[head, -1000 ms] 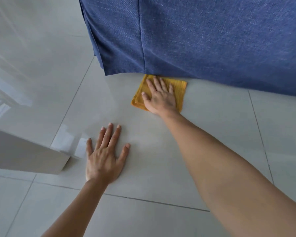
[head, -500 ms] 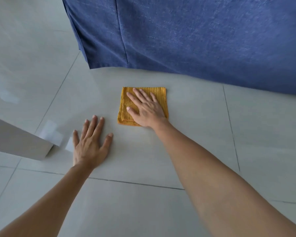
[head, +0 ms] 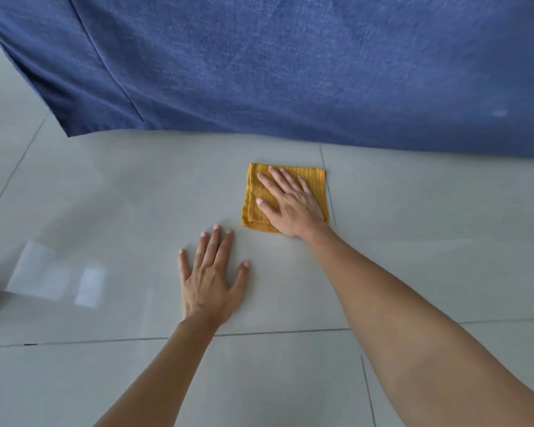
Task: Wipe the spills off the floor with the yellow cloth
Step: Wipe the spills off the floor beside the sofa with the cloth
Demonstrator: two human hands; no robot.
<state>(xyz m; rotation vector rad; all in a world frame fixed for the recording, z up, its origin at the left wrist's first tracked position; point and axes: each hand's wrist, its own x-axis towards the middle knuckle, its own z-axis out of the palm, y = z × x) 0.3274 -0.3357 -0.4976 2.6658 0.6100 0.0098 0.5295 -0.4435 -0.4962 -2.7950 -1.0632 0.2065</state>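
A folded yellow cloth lies flat on the pale grey tiled floor, just in front of the blue fabric. My right hand presses on top of it, palm down, fingers spread and pointing away from me. My left hand rests flat on the bare tile, nearer to me and to the left of the cloth, fingers apart and holding nothing. No spill shows on the glossy tiles around the cloth.
A large blue fabric-covered piece of furniture fills the top of the view, its lower edge meeting the floor a short way beyond the cloth. Bright window reflections gleam on the tiles at the left. Grout lines cross the floor.
My right hand has slid the cloth back from the foot of the blue furniture toward me. My left hand stays planted on the tile while the view has shifted.
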